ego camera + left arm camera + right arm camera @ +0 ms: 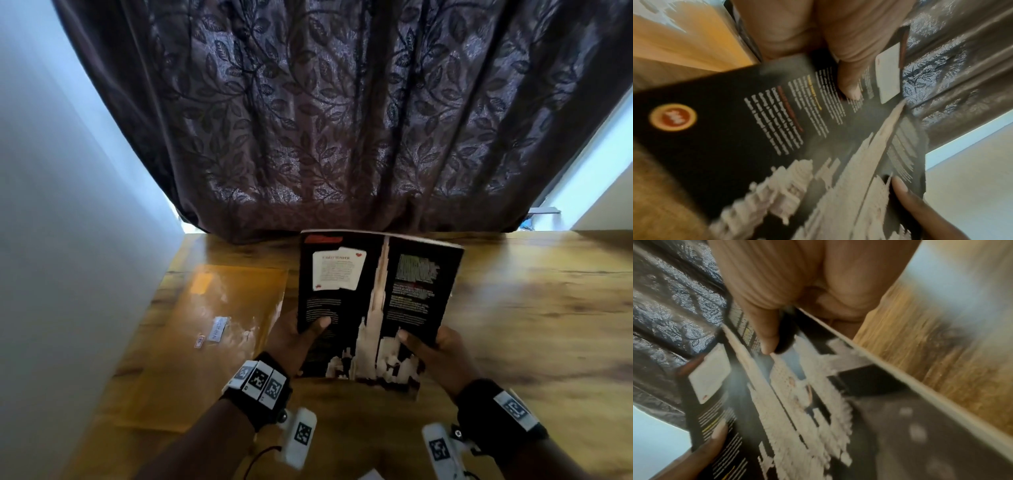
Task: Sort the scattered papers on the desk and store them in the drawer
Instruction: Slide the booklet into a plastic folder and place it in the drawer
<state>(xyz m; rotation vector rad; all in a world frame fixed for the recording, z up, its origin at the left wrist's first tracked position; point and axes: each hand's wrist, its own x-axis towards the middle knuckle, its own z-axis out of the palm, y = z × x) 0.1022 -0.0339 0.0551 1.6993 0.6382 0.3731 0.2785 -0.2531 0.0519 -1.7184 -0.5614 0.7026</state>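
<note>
My left hand (294,337) and right hand (433,346) each pinch the open magazine (373,308), raised over the desk (531,308) to sort it, envelope (205,335) at 9 o'clock.

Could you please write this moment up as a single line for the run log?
left hand: grips magazine lower left | right hand: grips lower right | magazine: open, raised above desk | envelope: flat, left

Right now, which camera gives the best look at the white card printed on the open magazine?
The head view: the white card faces the camera whole on the magazine's left page. Both wrist views catch it only slanted and blurred, at the page's far end.
</note>
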